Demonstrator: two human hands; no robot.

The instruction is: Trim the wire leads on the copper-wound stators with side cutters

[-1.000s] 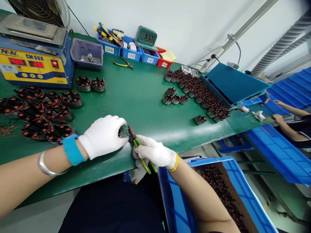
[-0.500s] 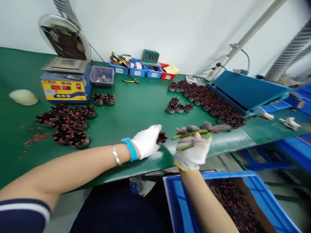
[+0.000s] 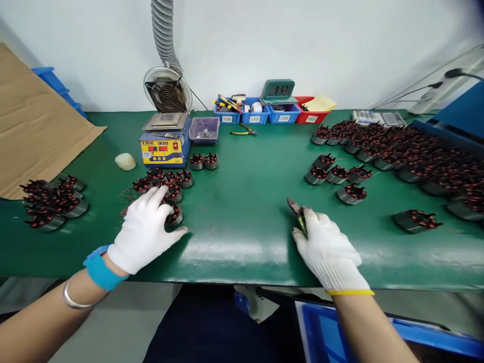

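My left hand [image 3: 145,229], in a white glove, reaches over the cluster of wound motor stators on the left. Its fingers are apart, with thumb and forefinger around the near side of one stator [image 3: 175,216]; a firm grip does not show. My right hand [image 3: 327,247], gloved too, is closed on green-handled cutting pliers [image 3: 298,214] low over the table, jaws pointing away to the left. Most of the handles are hidden under the fingers. Right of the pliers a single stator [image 3: 351,194] stands near a small group [image 3: 338,174], and another [image 3: 416,222] lies tilted.
A blue and yellow CM 550 unit [image 3: 162,148] stands at the back left beside a purple tray [image 3: 204,131]. Labelled bins [image 3: 254,117] and a clock [image 3: 279,89] line the wall. Many stators [image 3: 427,161] fill the right side. Cardboard [image 3: 41,121] leans at far left.
The view has swung left. My left hand has let go of the stator by the front edge and moved to the left cluster. My right hand has turned palm down with the pliers.
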